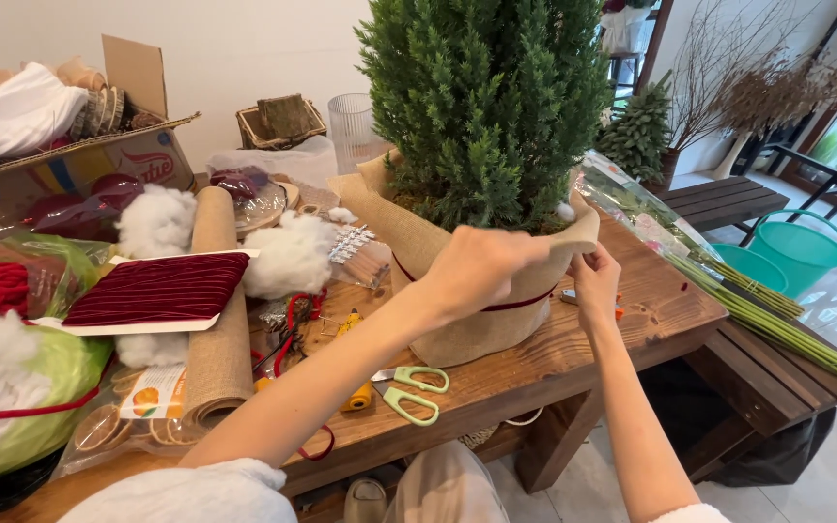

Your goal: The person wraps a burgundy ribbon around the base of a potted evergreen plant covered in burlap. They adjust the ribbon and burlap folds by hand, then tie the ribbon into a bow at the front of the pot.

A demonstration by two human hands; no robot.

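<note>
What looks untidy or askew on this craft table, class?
The burlap wrap round the small tree sits uneven, its rim flopped outward where the left hand and right hand grip it. White stuffing tufts lie scattered.

Green-handled scissors [407,390] lie on the wooden table [573,363], beside a burlap roll [215,320], cotton tufts [290,255], and a velvet ribbon card [155,289].

Coarse, matt burlap wrap [457,320] around the pot; rough-grained wooden worktop [535,368]; plush dark red velvet ribbon [157,289]; fluffy white cotton wool [288,254].
</note>
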